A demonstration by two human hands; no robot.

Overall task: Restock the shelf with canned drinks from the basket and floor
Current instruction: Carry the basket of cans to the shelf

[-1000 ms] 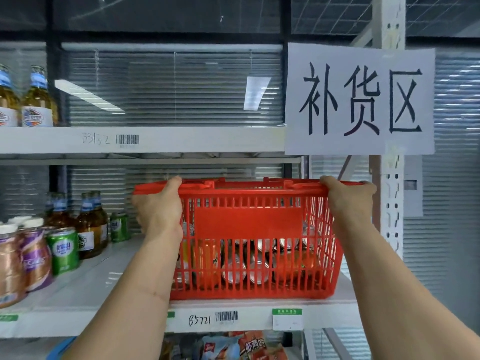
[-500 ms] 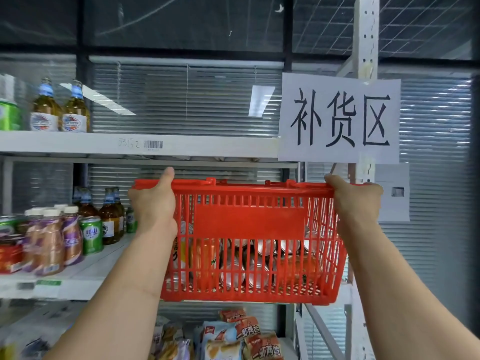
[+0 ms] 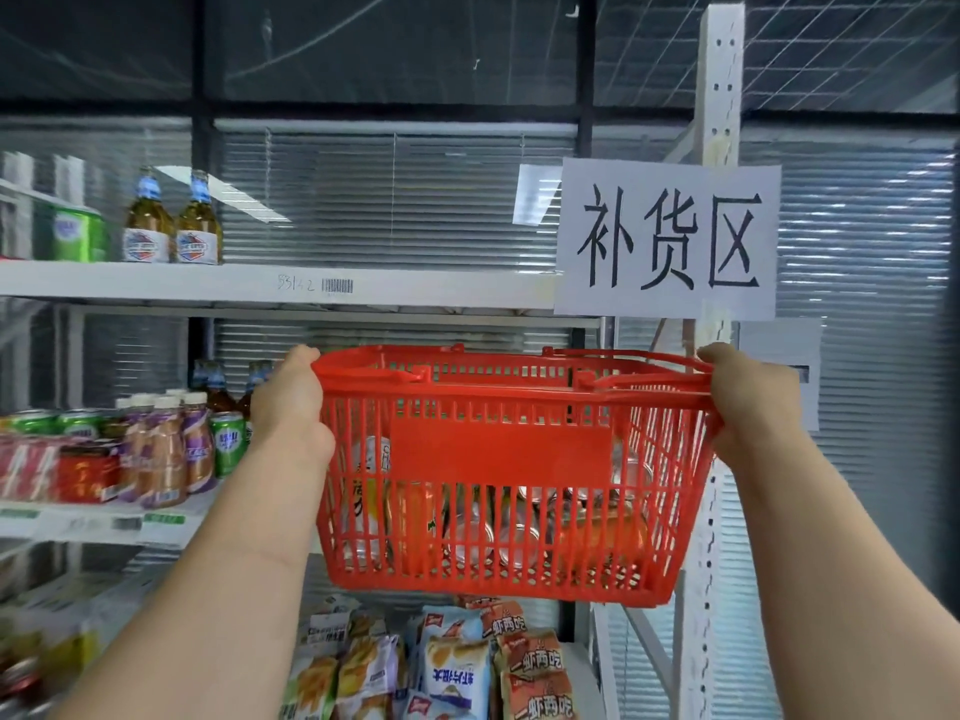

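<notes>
I hold a red plastic basket (image 3: pixel 498 449) in the air in front of the white shelf unit, clear of the middle shelf (image 3: pixel 104 522). My left hand (image 3: pixel 288 402) grips its left rim and my right hand (image 3: pixel 748 397) grips its right rim. Several canned drinks (image 3: pixel 509 522) lie inside, seen through the slats. The basket's two handles are folded down along the rim.
Bottles and cans (image 3: pixel 156 454) stand on the middle shelf at left. Two glass bottles (image 3: pixel 174 220) and a green can stand on the upper shelf (image 3: pixel 260 285). Snack bags (image 3: pixel 457 662) fill the shelf below. A paper sign (image 3: pixel 667 241) hangs on the white upright post (image 3: pixel 717 96).
The basket has come off the middle shelf towards me and now hangs in the air in both hands. The view has pulled back, showing more of the shelf at left.
</notes>
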